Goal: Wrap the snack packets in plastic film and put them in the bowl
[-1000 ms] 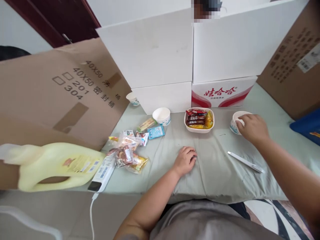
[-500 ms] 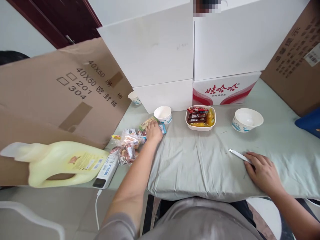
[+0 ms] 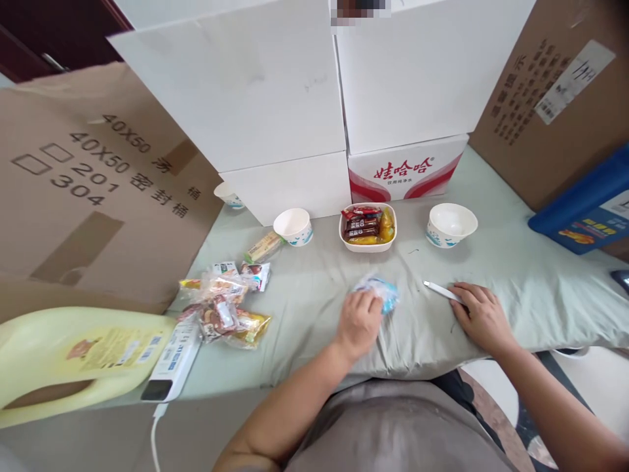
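My left hand [image 3: 360, 322] grips a small blue and white snack packet [image 3: 379, 290] just above the pale green cloth, in the middle of the table. My right hand [image 3: 480, 318] lies flat on the cloth with its fingers spread, touching the near end of a white pen [image 3: 439, 290]. A white dish [image 3: 367, 229] filled with wrapped snacks stands behind the packet. An empty paper bowl [image 3: 451, 224] is to its right and a paper cup [image 3: 293, 227] to its left.
A pile of snack packets [image 3: 225, 305] lies at the left, with a white power bank [image 3: 172, 361] and a yellow jug [image 3: 78, 354] beyond it. White boxes [image 3: 275, 98] and brown cartons [image 3: 98, 190] wall in the back and sides. A blue box [image 3: 584, 210] sits at the right.
My left hand has come back from the snack pile to the middle of the table, carrying the blue packet. My right hand stays by the pen. The camera has shifted right.
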Action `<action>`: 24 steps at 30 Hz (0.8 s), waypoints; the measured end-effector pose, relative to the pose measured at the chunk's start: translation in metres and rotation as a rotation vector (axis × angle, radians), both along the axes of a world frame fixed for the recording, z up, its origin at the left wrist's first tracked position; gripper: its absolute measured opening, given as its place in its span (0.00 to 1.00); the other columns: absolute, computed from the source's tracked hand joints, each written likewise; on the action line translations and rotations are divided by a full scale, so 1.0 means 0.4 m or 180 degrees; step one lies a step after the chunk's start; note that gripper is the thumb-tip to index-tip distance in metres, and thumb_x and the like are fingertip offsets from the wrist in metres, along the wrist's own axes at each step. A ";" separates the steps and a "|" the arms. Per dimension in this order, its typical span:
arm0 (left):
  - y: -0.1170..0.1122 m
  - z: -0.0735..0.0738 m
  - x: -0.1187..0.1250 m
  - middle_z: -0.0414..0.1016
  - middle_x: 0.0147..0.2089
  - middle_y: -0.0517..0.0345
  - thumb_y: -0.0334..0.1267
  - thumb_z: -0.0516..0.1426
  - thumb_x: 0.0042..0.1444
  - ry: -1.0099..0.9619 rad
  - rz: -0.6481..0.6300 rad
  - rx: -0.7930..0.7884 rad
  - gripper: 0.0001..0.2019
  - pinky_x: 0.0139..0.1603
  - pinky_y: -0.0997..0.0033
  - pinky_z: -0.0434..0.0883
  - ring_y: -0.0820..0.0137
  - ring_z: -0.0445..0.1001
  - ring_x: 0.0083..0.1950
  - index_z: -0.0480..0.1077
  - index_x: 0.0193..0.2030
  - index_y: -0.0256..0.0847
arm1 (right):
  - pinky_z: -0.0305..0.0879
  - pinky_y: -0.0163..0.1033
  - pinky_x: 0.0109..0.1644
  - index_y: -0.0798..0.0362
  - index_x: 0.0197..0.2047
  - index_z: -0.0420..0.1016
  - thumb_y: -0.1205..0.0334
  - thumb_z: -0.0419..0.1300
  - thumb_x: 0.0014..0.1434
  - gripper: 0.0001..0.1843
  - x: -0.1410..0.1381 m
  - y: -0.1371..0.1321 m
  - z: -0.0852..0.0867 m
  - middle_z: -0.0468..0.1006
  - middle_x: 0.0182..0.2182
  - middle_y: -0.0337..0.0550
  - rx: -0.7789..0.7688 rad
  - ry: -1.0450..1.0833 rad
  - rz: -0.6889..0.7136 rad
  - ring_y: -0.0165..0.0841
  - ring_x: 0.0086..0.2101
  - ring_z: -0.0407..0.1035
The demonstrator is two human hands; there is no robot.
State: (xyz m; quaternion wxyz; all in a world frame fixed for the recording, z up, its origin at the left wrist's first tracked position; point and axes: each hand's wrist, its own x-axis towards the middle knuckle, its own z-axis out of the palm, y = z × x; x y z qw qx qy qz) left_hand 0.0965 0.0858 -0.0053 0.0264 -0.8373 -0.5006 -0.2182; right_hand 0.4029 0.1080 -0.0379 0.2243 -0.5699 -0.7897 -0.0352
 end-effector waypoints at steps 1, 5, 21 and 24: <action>-0.026 -0.012 0.018 0.73 0.46 0.48 0.36 0.55 0.60 -0.0035 -0.0284 -0.0030 0.07 0.46 0.56 0.73 0.59 0.71 0.48 0.70 0.44 0.41 | 0.65 0.52 0.52 0.51 0.47 0.75 0.56 0.50 0.66 0.16 -0.001 -0.003 0.002 0.77 0.46 0.49 -0.0008 0.0045 0.0016 0.44 0.47 0.69; -0.083 -0.047 0.010 0.72 0.48 0.48 0.32 0.54 0.59 -0.0494 -0.0625 0.0185 0.09 0.51 0.57 0.72 0.60 0.70 0.53 0.70 0.46 0.42 | 0.69 0.46 0.47 0.51 0.51 0.73 0.56 0.49 0.67 0.17 -0.048 -0.022 0.033 0.78 0.40 0.48 -0.0061 0.0406 0.0045 0.41 0.42 0.72; -0.037 -0.085 -0.017 0.62 0.64 0.40 0.35 0.53 0.62 -0.0925 -0.0160 -0.0270 0.24 0.53 0.54 0.72 0.57 0.69 0.58 0.56 0.64 0.42 | 0.68 0.40 0.38 0.47 0.48 0.77 0.57 0.50 0.64 0.17 0.010 -0.015 0.162 0.80 0.40 0.44 -0.1139 -0.0336 0.0110 0.37 0.36 0.75; -0.031 -0.091 -0.016 0.64 0.60 0.40 0.38 0.55 0.62 -0.1345 -0.0010 -0.0419 0.29 0.42 0.64 0.75 0.67 0.74 0.44 0.50 0.68 0.43 | 0.68 0.49 0.46 0.52 0.45 0.78 0.57 0.51 0.64 0.17 0.024 -0.002 0.134 0.79 0.42 0.50 -0.0667 -0.0276 -0.0220 0.44 0.43 0.72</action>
